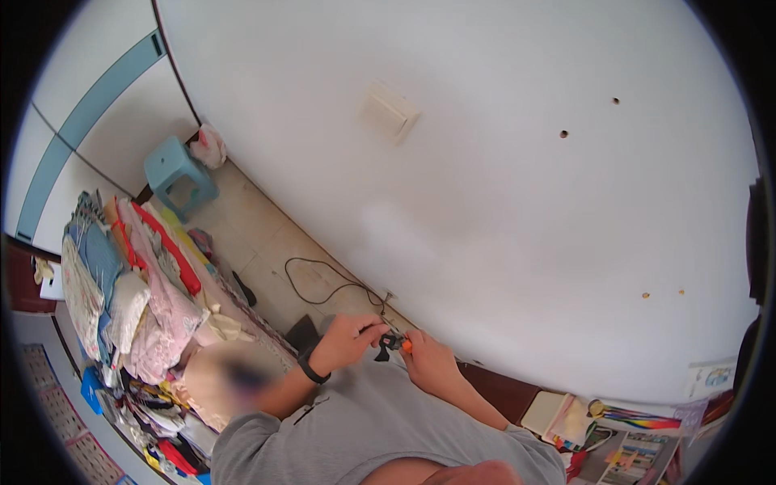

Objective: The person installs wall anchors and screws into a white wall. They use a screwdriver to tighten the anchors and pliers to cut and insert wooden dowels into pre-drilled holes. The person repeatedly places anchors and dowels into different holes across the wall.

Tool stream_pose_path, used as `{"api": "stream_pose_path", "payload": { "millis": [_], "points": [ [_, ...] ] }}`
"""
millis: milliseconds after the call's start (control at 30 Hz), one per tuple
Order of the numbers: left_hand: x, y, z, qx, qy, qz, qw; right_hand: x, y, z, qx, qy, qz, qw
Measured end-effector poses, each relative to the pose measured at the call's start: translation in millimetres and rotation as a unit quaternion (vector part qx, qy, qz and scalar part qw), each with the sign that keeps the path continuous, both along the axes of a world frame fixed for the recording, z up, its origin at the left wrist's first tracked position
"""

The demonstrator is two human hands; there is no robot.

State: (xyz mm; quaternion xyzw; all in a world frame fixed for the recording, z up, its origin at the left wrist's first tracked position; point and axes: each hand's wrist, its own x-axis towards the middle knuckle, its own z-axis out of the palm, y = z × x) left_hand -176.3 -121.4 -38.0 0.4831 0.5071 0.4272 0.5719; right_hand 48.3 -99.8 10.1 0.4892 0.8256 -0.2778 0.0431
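Down by the white wall [501,210], the left hand [343,341] and right hand [428,362] meet, both pinching a small black and orange tool [393,343] above the grey shirt [380,428]; a black cable [319,283] lies just beyond on the floor.

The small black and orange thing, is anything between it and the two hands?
Nothing visible. The left hand and right hand both touch the small black and orange object, holding it between them above the grey shirt.
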Motion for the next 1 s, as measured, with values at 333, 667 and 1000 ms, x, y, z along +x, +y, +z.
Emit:
{"api": "stream_pose_path", "payload": {
  "millis": [333, 667, 1000],
  "points": [
    [14.4, -21.5, 21.2, 0.085, 0.042, 0.125, 0.988, 8.4, 28.9, -13.1, 0.074, 0.071, 0.115, 0.988],
    [25.2, -24.4, 43.2, 0.114, 0.111, 0.143, 0.977, 16.2, 42.2, -12.6, 0.118, 0.16, 0.152, 0.968],
    [-46.4, 33.4, 42.4, 0.18, 0.128, 0.039, 0.975, -38.3, 57.2, -8.2, 0.142, 0.176, 0.066, 0.972]
  ]
}}
